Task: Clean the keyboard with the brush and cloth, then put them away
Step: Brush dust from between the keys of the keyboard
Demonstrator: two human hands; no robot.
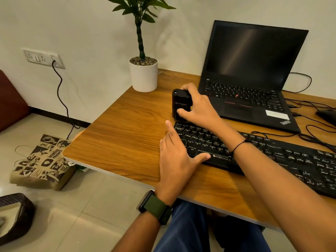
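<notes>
At the centre of the frame, your right hand is curled round a small black upright case, thumb on its lower front and fingers over the top and back — whether that's the brush kit, you can't tell from here. It stands on the wooden desk, right at the upper left corner of the black keyboard. Your left hand lies flat, fingers straight and relaxed, palm down over the left end of the keyboard, forefinger pointing up towards the case, thumb spread out across the bottom row of keys beside the ZEBRONICS lettering. Nothing pinched there.

That keyboard runs from mid-frame down to the lower right edge, angled across the desk. Behind it, upper right, an open laptop with a dark screen. Upper middle, a white pot with a green plant sits at the desk's far corner. A green-strapped watch is on your left wrist, a thin black cord on the right. Down on the floor, lower left, a printed paper bag lies beside the desk; a wall socket with a cable plugged in shows upper left. No cloth to be made out.
</notes>
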